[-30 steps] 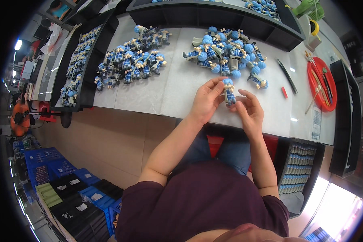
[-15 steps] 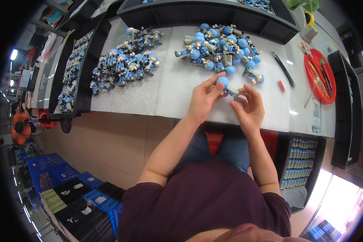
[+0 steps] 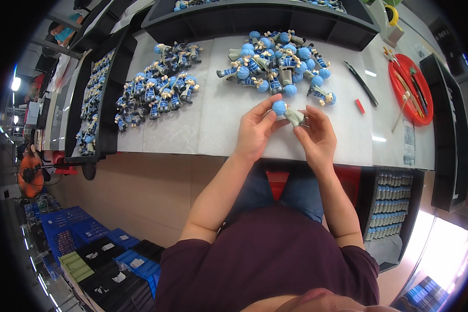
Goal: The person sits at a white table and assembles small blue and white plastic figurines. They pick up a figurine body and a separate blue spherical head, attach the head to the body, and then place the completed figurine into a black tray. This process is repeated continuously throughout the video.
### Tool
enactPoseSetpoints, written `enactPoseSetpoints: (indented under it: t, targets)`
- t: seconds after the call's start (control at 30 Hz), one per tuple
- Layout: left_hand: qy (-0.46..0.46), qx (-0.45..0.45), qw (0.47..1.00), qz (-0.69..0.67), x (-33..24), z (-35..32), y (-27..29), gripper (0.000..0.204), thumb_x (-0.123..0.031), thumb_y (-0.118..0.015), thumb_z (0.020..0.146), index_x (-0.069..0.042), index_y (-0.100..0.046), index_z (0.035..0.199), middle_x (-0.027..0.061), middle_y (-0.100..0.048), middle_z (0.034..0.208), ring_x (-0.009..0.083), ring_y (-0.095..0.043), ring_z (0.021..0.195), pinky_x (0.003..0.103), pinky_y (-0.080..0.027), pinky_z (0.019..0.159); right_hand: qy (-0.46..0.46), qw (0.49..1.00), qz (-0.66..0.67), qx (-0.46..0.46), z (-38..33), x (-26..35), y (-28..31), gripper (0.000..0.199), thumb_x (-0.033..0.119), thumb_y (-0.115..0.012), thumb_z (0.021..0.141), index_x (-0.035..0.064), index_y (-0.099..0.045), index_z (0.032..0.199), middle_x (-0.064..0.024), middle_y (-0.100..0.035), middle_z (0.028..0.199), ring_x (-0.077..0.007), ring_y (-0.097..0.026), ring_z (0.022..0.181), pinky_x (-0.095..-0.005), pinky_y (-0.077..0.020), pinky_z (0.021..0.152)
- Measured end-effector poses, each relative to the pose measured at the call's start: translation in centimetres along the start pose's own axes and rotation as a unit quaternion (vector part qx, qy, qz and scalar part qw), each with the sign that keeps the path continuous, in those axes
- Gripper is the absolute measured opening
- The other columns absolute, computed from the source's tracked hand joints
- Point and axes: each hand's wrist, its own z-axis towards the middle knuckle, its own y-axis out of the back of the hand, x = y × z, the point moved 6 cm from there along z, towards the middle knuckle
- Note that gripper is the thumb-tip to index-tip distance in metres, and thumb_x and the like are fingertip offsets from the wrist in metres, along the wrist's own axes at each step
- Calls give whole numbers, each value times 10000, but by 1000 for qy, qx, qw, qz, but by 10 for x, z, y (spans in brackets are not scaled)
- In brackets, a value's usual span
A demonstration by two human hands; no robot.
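Between my two hands, above the front of the white table, lies a small figurine (image 3: 293,115) with a round blue head and a pale grey-green body. My left hand (image 3: 256,127) pinches it near the blue head. At the other end, the fingers of my right hand (image 3: 317,136) close on the lower body. Just beyond my hands a pile of similar blue-haired figurines (image 3: 275,62) spreads over the table. One figurine (image 3: 322,95) lies apart at the pile's right side. Farther left is a second pile of figurines (image 3: 161,91) in blue and dark tones.
Black trays stand at the back (image 3: 265,23) and left (image 3: 112,93). On the right are a black pen-like tool (image 3: 361,83), a small red block (image 3: 360,106), a red oval tray (image 3: 426,112) with brushes and a tape dispenser (image 3: 392,32). A bin of figurines (image 3: 392,179) sits below the table's right edge.
The figurine has been turned: its striped blue side showed before, and its plain pale side shows now. Both hands keep hold of it. The whole view has shifted slightly.
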Motion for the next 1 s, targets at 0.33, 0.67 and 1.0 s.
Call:
enactPoseSetpoints:
  t: [0.33,0.67,1.0]
  targets:
    - [-11,-9,998,53,-2,-6,1,265,-14,-499,850,25,-530,1110,97,-573,1042,167,-548,949,296,-459,824,5,999,-45,30,-5,4,-5,356,0,-606,767,-18,-493,1103,-101,-546,1025,-150,-544,923,-260,-454,785]
    - [-42,19,984,171,6,2,-3,277,-37,-475,862,42,-497,1126,151,-520,1156,220,-485,1093,298,-439,841,203,924,-286,-154,-43,73,106,367,-30,-692,645,60,-615,992,-34,-589,889,-173,-518,783,-255,-440,662]
    - [-19,29,970,239,4,-1,2,263,-69,-441,890,46,-487,1122,137,-525,1132,208,-493,1068,276,-411,879,-46,686,-439,-578,-332,96,378,248,81,-649,722,37,-596,961,-90,-638,877,-145,-612,756,-280,-481,639]
